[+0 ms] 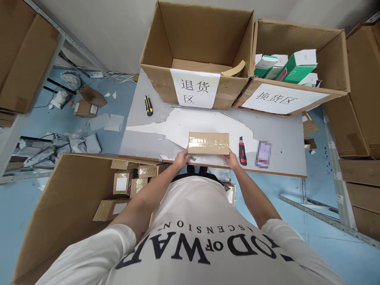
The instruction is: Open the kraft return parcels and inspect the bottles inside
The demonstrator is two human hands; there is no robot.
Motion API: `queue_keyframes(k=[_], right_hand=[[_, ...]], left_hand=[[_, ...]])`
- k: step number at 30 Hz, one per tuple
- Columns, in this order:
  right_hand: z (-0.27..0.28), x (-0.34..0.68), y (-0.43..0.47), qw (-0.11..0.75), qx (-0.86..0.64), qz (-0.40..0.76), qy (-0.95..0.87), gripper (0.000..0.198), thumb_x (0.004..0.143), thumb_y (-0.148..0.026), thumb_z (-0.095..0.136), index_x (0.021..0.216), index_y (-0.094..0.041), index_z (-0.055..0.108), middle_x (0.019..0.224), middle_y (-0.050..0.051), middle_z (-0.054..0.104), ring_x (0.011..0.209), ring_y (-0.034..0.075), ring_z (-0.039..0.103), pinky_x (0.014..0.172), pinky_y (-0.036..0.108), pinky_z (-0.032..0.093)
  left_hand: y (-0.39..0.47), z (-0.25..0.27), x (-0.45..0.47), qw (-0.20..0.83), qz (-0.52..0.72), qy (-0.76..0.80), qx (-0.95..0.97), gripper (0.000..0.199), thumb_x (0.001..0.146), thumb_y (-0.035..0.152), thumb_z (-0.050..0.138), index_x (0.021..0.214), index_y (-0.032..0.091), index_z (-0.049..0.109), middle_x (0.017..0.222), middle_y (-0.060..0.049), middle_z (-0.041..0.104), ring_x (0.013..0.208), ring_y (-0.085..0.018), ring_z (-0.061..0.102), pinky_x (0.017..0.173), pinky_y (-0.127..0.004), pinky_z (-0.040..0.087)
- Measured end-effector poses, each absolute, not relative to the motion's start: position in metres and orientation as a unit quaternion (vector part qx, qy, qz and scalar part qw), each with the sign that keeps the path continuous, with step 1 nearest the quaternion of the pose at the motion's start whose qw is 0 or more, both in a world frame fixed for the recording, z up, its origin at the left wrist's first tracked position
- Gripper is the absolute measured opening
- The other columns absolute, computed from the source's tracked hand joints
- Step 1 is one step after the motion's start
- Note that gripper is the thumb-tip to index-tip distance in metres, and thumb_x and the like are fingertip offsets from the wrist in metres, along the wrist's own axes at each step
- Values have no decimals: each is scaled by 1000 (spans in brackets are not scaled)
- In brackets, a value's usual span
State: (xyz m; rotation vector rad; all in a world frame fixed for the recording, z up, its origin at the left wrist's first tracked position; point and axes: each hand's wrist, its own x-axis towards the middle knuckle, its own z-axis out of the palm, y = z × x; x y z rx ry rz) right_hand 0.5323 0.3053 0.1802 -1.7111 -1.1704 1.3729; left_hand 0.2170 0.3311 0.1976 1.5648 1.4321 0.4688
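A small brown cardboard box (208, 143), with clear tape along its top, is between my hands at the front edge of the table. My left hand (181, 158) grips its near left corner, fingers partly hidden by the box. At the near right corner, my right hand (231, 160) holds the other end. A red and black utility knife (242, 151) lies just right of the box with some blade showing. Farther right is a purple, pixelated phone-like object (264, 153). A yellow and black utility knife (149, 105) rests toward the back left.
Two large open cartons with paper signs stand at the back: a left carton (160, 85) and a right carton (335, 85) holding green and white boxes (299, 65). Below left, a big carton (59, 206) contains several taped parcels (121, 182). The grey tabletop (285, 138) has a torn white patch.
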Motion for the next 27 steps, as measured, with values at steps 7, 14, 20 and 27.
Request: queue_keyframes(k=[7, 14, 20, 27], right_hand=[[203, 533, 301, 307, -654, 494, -484, 38, 73, -44, 64, 103, -21, 64, 101, 8, 72, 97, 27, 66, 93, 44, 49], [249, 531, 315, 137, -733, 354, -564, 57, 88, -63, 36, 64, -18, 63, 60, 4, 61, 63, 18, 54, 61, 28, 38], [247, 522, 328, 88, -744, 351, -562, 63, 88, -66, 33, 58, -19, 62, 58, 6, 62, 63, 19, 55, 60, 28, 36], [231, 532, 320, 158, -728, 421, -518, 60, 89, -60, 36, 90, -15, 74, 80, 8, 73, 79, 22, 66, 76, 30, 48]], left_hand=[[341, 227, 213, 434, 181, 594, 652, 43, 89, 39, 48, 122, 18, 65, 109, -6, 73, 96, -23, 67, 86, -29, 48], [376, 258, 223, 320, 88, 686, 648, 52, 90, 56, 42, 92, 17, 78, 76, -8, 74, 73, -20, 63, 64, -27, 38], [395, 245, 227, 308, 50, 693, 650, 56, 91, 57, 39, 78, 19, 77, 75, -11, 73, 74, -23, 64, 63, -30, 35], [388, 227, 215, 369, 114, 693, 608, 54, 92, 51, 37, 91, 14, 77, 86, -10, 75, 86, -23, 68, 76, -30, 47]])
